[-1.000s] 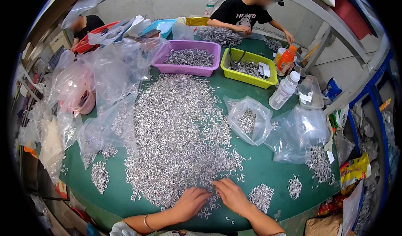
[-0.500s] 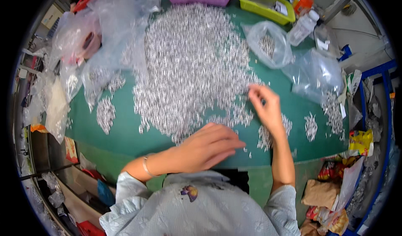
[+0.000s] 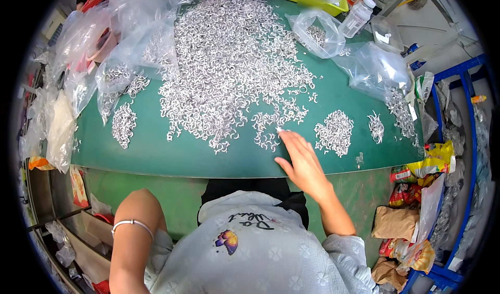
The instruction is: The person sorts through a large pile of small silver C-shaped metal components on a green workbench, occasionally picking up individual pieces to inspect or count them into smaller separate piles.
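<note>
Clear plastic bags (image 3: 99, 38) lie heaped at the far left of the green table, some holding metal pieces; a white filled bag (image 3: 60, 130) hangs over the left edge. Two more clear bags (image 3: 317, 31) (image 3: 377, 67) lie far right, beside a white plastic bottle (image 3: 357, 17) with a label. On the floor at the near right sit yellow and red snack packets (image 3: 424, 169) and brown paper bags (image 3: 396, 223)
</note>
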`<control>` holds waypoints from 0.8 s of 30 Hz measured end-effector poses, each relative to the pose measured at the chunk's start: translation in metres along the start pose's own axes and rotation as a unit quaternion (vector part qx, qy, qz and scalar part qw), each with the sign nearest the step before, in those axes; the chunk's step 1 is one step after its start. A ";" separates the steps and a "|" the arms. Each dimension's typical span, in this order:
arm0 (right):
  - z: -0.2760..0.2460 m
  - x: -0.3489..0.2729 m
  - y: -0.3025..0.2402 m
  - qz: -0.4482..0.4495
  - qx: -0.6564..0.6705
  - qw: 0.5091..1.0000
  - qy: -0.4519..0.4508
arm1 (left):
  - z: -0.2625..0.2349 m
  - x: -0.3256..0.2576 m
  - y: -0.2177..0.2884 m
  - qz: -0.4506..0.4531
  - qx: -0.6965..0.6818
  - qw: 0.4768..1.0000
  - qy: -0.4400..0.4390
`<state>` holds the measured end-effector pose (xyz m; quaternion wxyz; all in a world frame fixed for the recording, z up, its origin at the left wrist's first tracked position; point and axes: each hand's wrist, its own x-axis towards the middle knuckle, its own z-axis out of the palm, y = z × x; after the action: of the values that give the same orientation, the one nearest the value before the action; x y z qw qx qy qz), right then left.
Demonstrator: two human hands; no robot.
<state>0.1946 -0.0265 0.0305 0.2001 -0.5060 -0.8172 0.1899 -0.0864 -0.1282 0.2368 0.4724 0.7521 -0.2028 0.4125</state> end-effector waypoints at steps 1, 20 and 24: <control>0.002 -0.002 0.001 -0.015 0.032 0.999 0.014 | -0.004 0.004 0.001 -0.001 -0.007 1.000 -0.010; 0.018 -0.023 0.016 0.058 0.023 0.991 0.117 | 0.006 -0.133 -0.230 -0.412 0.440 0.783 0.154; 0.015 -0.035 0.012 0.043 0.016 0.996 0.081 | 0.013 -0.130 -0.257 -0.439 0.526 0.715 0.136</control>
<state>0.2101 -0.0543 0.0063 0.2651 -0.5509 -0.7729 0.1699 0.0224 -0.0300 -0.0114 0.1507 0.8196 0.4663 0.2967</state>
